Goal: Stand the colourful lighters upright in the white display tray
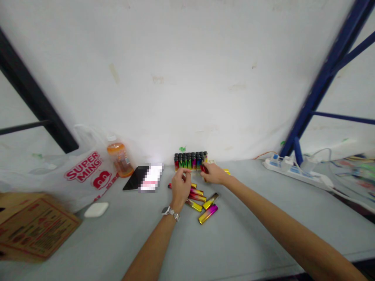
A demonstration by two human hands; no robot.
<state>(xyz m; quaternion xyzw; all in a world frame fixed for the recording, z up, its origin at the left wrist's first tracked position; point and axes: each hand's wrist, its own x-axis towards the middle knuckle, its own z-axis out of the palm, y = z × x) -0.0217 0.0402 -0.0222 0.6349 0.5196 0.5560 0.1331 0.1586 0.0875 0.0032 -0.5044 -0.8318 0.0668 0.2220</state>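
Several shiny lighters [189,161] with black tops stand upright in close rows against the wall. My right hand [215,174] is at the right end of these rows, fingers closed on a red lighter [205,169] that is partly hidden. Just in front of the rows, my left hand [181,185] has its thumb and fingers pinched together; what lies between them, if anything, is too small to tell. Below and between the hands several loose lighters are scattered, among them a yellow-and-purple lighter [208,214] and a gold lighter [210,201]. A watch [166,210] is on my left wrist.
To the left are a cardboard box [38,228], a white plastic bag [79,177], an orange drink bottle [120,159], a white case [96,210] and a dark tablet [136,178]. A power strip [299,172] with plugs and cables lies at the right, beside a blue metal frame [319,82].
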